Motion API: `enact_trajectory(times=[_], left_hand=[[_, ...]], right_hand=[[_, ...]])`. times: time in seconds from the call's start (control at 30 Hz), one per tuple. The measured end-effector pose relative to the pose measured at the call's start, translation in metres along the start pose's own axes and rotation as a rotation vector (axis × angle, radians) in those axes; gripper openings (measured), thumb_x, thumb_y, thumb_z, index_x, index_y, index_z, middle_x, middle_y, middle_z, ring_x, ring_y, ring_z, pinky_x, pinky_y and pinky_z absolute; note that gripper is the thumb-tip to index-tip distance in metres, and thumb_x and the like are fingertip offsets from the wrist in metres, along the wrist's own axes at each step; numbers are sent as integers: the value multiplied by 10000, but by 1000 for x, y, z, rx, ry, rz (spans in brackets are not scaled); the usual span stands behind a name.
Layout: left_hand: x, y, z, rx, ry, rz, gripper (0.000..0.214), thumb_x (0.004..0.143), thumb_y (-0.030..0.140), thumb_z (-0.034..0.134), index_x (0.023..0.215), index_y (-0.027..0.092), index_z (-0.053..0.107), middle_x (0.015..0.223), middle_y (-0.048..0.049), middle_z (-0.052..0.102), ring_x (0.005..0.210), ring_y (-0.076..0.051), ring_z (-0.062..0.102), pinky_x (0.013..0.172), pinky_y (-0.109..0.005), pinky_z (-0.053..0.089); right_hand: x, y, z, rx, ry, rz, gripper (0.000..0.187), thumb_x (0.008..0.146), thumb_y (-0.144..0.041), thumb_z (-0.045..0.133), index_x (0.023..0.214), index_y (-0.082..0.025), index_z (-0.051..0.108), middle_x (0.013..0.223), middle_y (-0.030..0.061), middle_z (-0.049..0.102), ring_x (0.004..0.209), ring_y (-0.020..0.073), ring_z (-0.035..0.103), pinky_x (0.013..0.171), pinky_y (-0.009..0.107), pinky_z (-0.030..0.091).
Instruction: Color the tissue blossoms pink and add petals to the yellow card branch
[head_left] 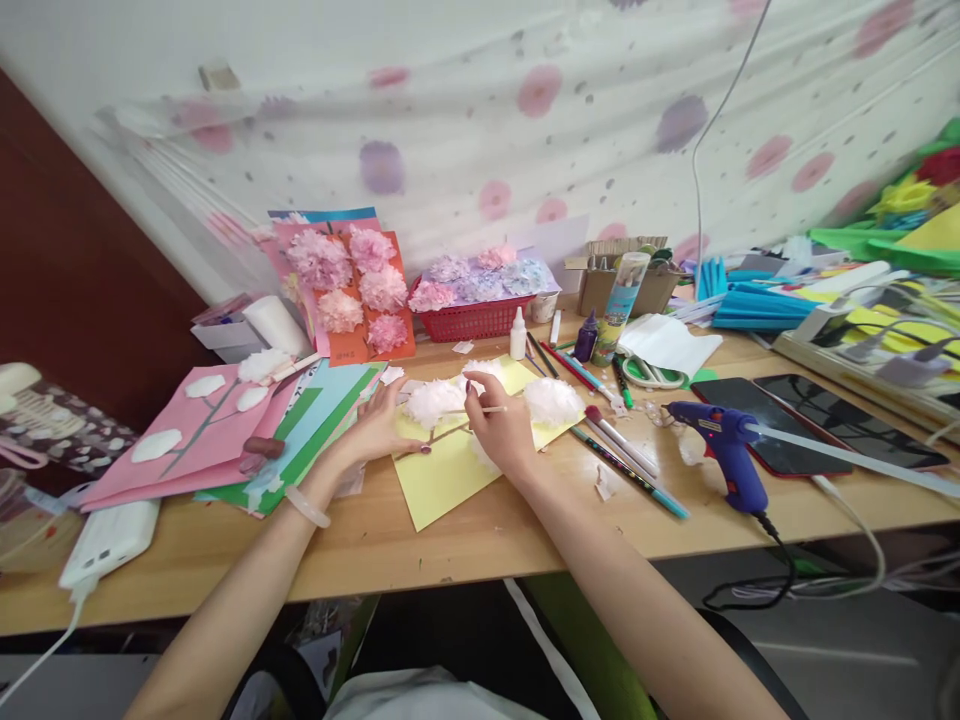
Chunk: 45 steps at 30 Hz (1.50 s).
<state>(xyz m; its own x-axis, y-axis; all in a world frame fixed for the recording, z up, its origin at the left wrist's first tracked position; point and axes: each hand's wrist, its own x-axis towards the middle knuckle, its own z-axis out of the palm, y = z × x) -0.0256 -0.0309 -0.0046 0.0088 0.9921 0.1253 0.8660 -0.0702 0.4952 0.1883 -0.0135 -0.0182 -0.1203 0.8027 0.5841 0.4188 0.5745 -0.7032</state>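
Note:
A sheet of yellow paper point(435, 490) lies on the wooden table, with a drawn brown branch and fluffy white blossoms point(553, 401) on it. My right hand point(499, 425) is closed around a thin pale stick point(493, 409), held nearly level over the paper beside a white fluffy blossom point(435, 403). My left hand point(382, 425) rests at the paper's left edge, fingers apart, its thumb touching the sheet and its fingertips near that blossom. The far tip of the stick is hard to make out. Part of the branch is hidden by my right hand.
To the right lie a blue glue gun point(724, 440) with a long glue stick, phones point(780, 425) and markers point(634, 470). Pink paper point(217, 400) is stacked left. Behind stand a white bottle point(518, 335), a red basket point(476, 321) and flower pictures point(371, 290).

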Motion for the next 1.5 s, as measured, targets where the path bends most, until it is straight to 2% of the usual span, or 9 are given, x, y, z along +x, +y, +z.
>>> enact_trajectory(times=[0.1,0.27,0.43,0.57,0.77,0.93,1.03,1.3,1.5], left_hand=[[-2,-5,3,16,-71,-30,1227,481,465,854,1489,222,198,1508,-234,388,1432,-411,290,1121,-613,185],[0,-8,5,34,-119,-19,1263,526,504,824,1523,213,106,1485,-241,430,1431,-408,296,1131,-582,134],[0,-9,4,52,-126,-11,1282,528,526,815,1532,227,77,1537,-221,355,1417,-411,319,1127,-538,170],[0,-10,6,57,-125,-29,1299,534,521,812,1534,184,54,1530,-266,343,1422,-425,302,1113,-568,181],[-1,-12,7,36,-117,-13,1271,535,528,809,1533,230,80,1576,-238,264,1434,-405,293,1124,-547,202],[-1,-12,7,20,-127,-7,1240,548,525,798,1531,257,93,1587,-206,260,1432,-386,308,1135,-534,201],[-1,-11,7,17,-134,-5,1242,548,503,803,1532,244,90,1592,-205,245,1427,-372,327,1138,-522,205],[-1,-9,7,39,-118,-1,1211,539,476,822,1526,262,153,1562,-200,320,1428,-406,302,1129,-601,138],[0,-7,3,48,-131,29,1205,535,474,829,1527,243,186,1530,-202,371,1420,-401,315,1140,-570,168]], right_hand=[[-1,2,3,-59,6,-61,328,946,-324,405,1133,-186,637,564,-16,628,496,141,582,575,233,414],[-1,3,11,-117,-14,-127,354,953,-301,383,1174,-191,638,609,0,631,536,144,569,586,233,406],[0,0,13,-62,-64,-87,353,939,-296,408,1202,-191,619,582,-24,583,517,137,533,566,230,387],[-1,0,7,68,-38,-8,362,943,-341,409,1208,-174,590,532,-56,512,477,130,518,540,227,382],[-1,-3,-1,212,76,89,354,949,-371,397,1193,-172,558,475,-75,486,412,142,512,492,247,383],[0,-3,1,218,66,93,321,950,-371,398,1164,-189,554,488,-70,501,425,151,541,506,258,400],[0,-1,3,200,39,74,314,952,-363,395,1166,-192,548,496,-65,511,435,155,544,518,263,408],[1,-1,5,84,4,42,313,946,-326,395,1169,-188,567,509,-67,484,440,142,493,514,243,356],[-1,0,12,-72,-10,-109,356,965,-323,381,1163,-168,632,599,6,618,528,154,558,566,243,382]])
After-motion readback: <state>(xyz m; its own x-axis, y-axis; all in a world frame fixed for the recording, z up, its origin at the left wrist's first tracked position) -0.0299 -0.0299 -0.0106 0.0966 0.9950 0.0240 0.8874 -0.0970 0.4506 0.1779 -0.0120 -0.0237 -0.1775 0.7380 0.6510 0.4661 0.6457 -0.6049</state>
